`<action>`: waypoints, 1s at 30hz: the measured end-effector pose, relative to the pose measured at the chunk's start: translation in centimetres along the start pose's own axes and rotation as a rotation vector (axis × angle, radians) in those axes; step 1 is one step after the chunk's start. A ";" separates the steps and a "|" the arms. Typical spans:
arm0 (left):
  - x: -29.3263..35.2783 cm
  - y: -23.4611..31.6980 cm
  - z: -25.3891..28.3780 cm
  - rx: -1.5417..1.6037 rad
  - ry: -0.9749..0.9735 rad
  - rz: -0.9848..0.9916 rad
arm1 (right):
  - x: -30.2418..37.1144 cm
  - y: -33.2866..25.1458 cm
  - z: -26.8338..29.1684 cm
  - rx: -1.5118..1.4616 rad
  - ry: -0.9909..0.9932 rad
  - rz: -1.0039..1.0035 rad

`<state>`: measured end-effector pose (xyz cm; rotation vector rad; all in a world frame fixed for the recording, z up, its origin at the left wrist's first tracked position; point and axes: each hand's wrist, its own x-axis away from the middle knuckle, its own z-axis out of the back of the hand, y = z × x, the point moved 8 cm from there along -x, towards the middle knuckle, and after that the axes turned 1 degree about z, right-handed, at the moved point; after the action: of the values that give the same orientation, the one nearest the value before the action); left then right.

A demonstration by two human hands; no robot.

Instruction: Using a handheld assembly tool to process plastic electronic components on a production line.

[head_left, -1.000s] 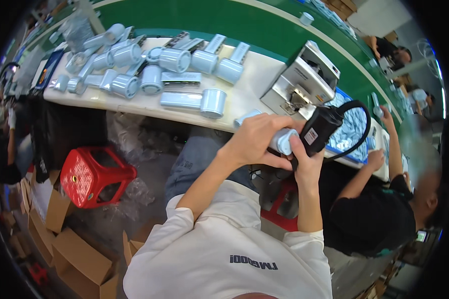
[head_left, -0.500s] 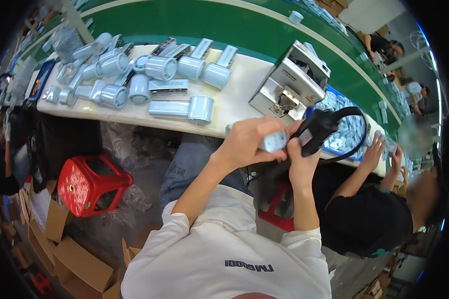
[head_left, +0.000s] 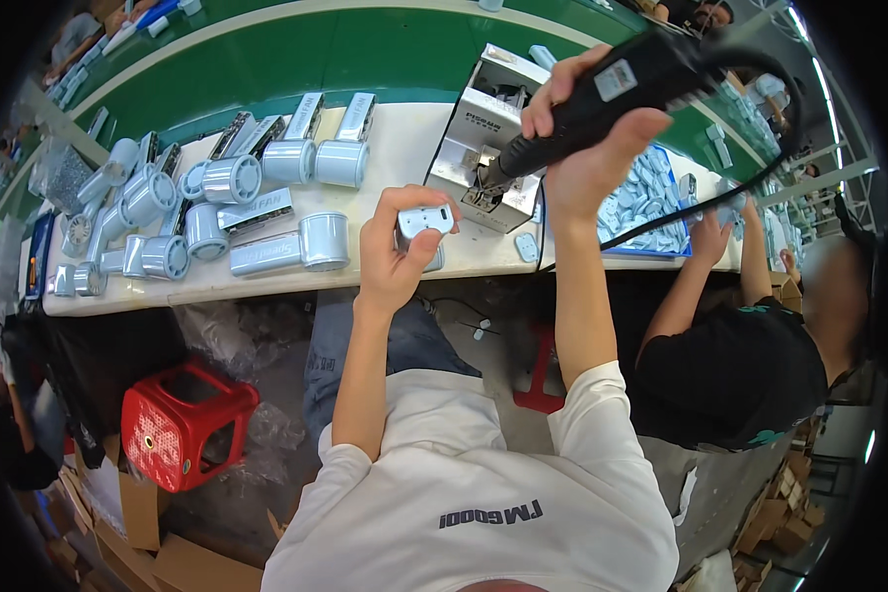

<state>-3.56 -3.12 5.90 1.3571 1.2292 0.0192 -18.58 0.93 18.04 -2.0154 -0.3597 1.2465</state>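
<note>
My left hand is closed around a light-blue handheld fan, its end face with small holes turned up; the rest of it is mostly hidden by my fingers. In my right hand is a black electric screwdriver, tilted, with its cable looping off to the right. The screwdriver's tip reaches the front opening of a silver metal screw feeder standing on the white table. Whether a screw sits on the tip is too small to tell.
Several light-blue fans lie on the table's left half. Right of the feeder is a blue tray heaped with small light-blue parts. A co-worker sits close on the right. A red stool stands at lower left, and a green conveyor runs behind.
My right hand has raised the screwdriver away from the fan, up and over to the feeder. My left hand has moved left with the fan. The view has shifted right.
</note>
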 end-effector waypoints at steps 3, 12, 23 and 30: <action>0.2 0.0 0.0 -0.003 -0.007 0.026 | 0.1 1.2 -0.2 0.135 -0.050 0.000; -0.4 -0.6 0.3 0.012 0.043 0.006 | 0.3 1.4 -0.7 0.069 -0.105 0.106; -0.7 -0.9 0.6 -0.046 0.010 0.023 | -1.1 -0.1 -2.5 0.033 -0.047 -0.100; 0.0 -1.5 0.9 0.050 0.037 0.089 | -3.5 -7.9 -10.0 0.204 -0.063 0.078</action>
<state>-3.86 -4.21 4.62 1.4597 1.2059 0.0773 -10.68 0.05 28.58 -1.8349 -0.1769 1.3404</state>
